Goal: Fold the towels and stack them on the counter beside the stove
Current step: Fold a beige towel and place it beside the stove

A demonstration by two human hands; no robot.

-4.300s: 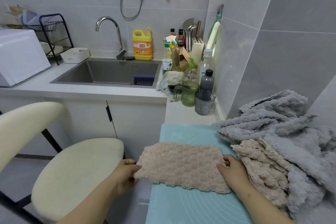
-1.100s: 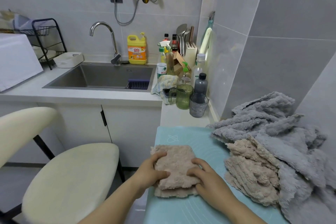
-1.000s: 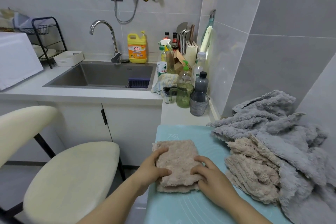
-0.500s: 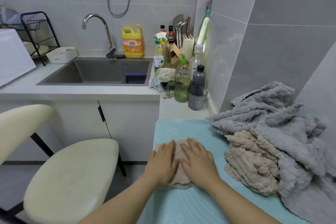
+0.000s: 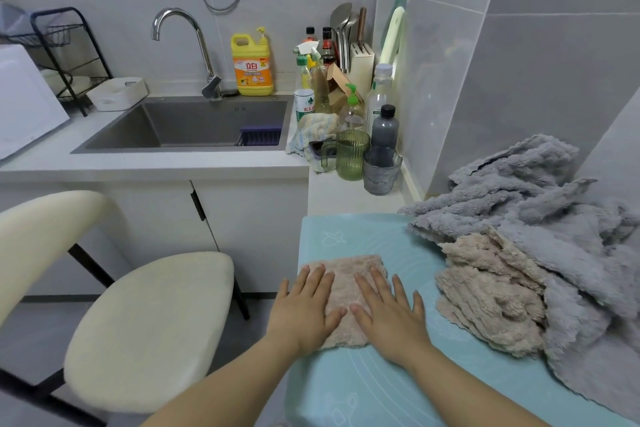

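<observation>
A small beige towel (image 5: 346,282), folded into a compact rectangle, lies on the light-blue mat (image 5: 381,388) near its left edge. My left hand (image 5: 306,307) presses flat on the towel's left half, fingers straight. My right hand (image 5: 388,310) lies flat on its right half and partly on the mat. To the right sits a heap of unfolded towels: a crumpled beige towel (image 5: 491,298) in front and grey towels (image 5: 540,215) behind and around it, against the tiled wall.
Beyond the mat stand a green ribbed jug (image 5: 349,154), a grey glass (image 5: 381,170) and several bottles (image 5: 382,125). A steel sink (image 5: 194,125) with a tap and a yellow detergent bottle (image 5: 252,62) lies further left. A cream chair (image 5: 145,326) stands left of the counter.
The wide beige towel was folded down to a small rectangle. My hands went from gripping its edges to lying flat on top, and have spread slightly apart over it.
</observation>
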